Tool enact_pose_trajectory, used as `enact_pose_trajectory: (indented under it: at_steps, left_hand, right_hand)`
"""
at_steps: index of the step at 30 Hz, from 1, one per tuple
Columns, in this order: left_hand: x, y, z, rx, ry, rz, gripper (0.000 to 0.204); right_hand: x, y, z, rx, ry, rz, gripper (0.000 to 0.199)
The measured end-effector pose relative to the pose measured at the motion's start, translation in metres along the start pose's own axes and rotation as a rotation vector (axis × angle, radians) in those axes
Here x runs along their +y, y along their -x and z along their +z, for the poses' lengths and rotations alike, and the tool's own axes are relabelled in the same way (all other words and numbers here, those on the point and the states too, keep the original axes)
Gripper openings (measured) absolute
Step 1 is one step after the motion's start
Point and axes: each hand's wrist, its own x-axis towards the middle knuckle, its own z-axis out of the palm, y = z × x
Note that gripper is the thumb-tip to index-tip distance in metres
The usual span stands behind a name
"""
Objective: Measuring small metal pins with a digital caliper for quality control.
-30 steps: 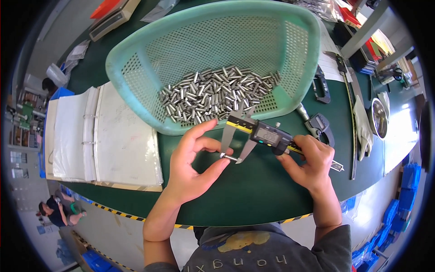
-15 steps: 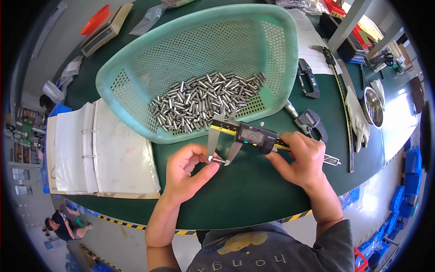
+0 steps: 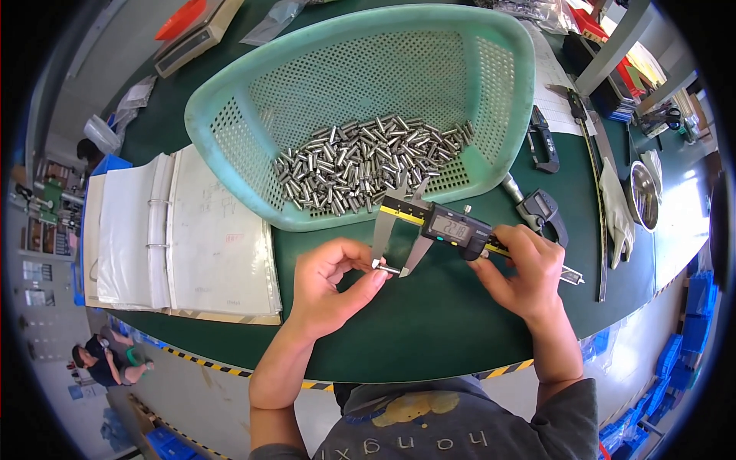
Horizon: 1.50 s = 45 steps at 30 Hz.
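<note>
Dark green tabletop spans the work area. Metal pin: pinched by the left hand, between the tips of the digital caliper gripped in the right hand. Basket holding loose pins stands directly beyond; binder left, micrometer and glove right.

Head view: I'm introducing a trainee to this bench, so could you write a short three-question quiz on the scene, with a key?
1. Multiple choice: where is the open ring binder relative to the green basket?
A) inside it
B) to its left
C) to its right

2. True or false: the left hand holds a small metal pin.

3. Fill in: the right hand holds a digital ____.

Key: 1. B; 2. true; 3. caliper.
</note>
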Motion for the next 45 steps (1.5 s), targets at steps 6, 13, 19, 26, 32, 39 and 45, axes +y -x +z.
enact_pose_trajectory:
  at_steps: [6, 13, 19, 26, 32, 39, 45]
  left_hand:
    - [0.003, -0.001, 0.0, -0.048, -0.027, 0.009, 0.016]
    - [-0.002, -0.003, -0.002, -0.079, -0.004, 0.018, 0.02]
    - [-0.005, -0.003, -0.001, 0.012, -0.011, -0.074, 0.016]
    - [0.024, -0.056, -0.022, 0.485, -0.796, 0.407, 0.023]
    - [0.017, -0.033, 0.011, 0.124, -0.78, 0.332, 0.034]
    - [-0.004, -0.023, 0.019, 0.18, -0.834, 0.164, 0.021]
    - [-0.001, -0.022, 0.022, 0.293, -1.032, 0.332, 0.016]
  right_hand:
    - [-0.001, -0.002, -0.005, 0.004, 0.024, -0.001, 0.032]
    - [0.0, -0.001, -0.002, -0.006, 0.034, 0.005, 0.032]
    - [-0.001, -0.001, -0.001, -0.027, 0.038, 0.013, 0.032]
    - [0.002, 0.0, -0.002, 0.054, 0.043, 0.116, 0.034]
    - [-0.002, 0.002, -0.001, -0.01, 0.059, 0.055, 0.037]
    - [-0.01, 0.002, 0.003, -0.071, 0.107, -0.109, 0.033]
    - [-0.01, 0.004, 0.003, -0.014, 0.114, -0.074, 0.034]
